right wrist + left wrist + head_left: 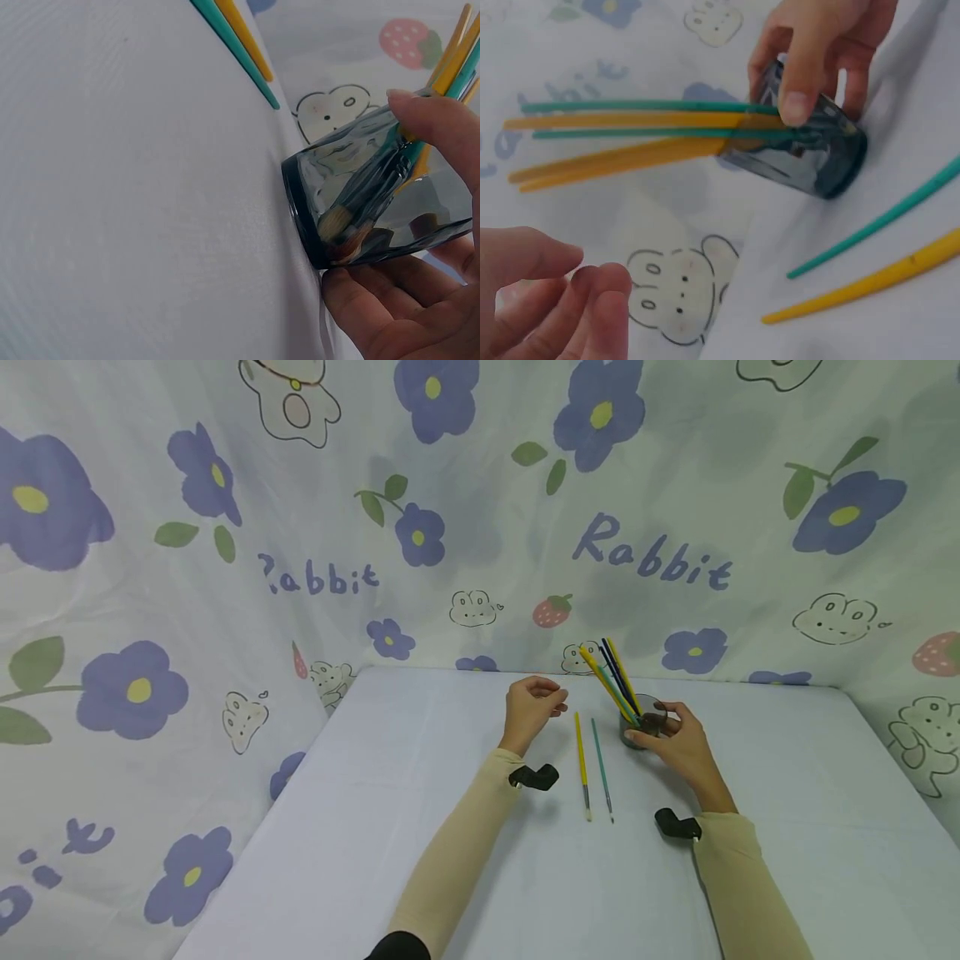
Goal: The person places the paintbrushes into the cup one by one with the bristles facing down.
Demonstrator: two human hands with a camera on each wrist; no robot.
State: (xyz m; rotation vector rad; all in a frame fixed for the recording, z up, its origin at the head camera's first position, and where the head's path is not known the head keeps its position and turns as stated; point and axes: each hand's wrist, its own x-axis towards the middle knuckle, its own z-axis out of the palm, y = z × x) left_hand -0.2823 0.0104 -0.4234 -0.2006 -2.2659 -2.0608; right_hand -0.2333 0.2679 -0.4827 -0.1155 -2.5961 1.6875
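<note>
My right hand (681, 753) grips a dark, see-through glass cup (780, 169), with the thumb on one side and the fingers on the other. Several paintbrushes (671, 120) with yellow and green handles lean out of it. Their bristles (336, 223) are down inside the glass, seen in the right wrist view. To the left, my left hand (531, 712) hovers over the table, fingers loosely bent, with nothing between thumb and fingertips. Between the hands lie a yellow paintbrush (581, 752) and a green paintbrush (601, 764), roughly side by side, bristle ends toward me.
A white-covered table (360, 793) spreads under both arms. Behind it and along the sides hangs a cloth (495, 518) printed with purple flowers, rabbits and lettering. The glass stands toward the table's far edge.
</note>
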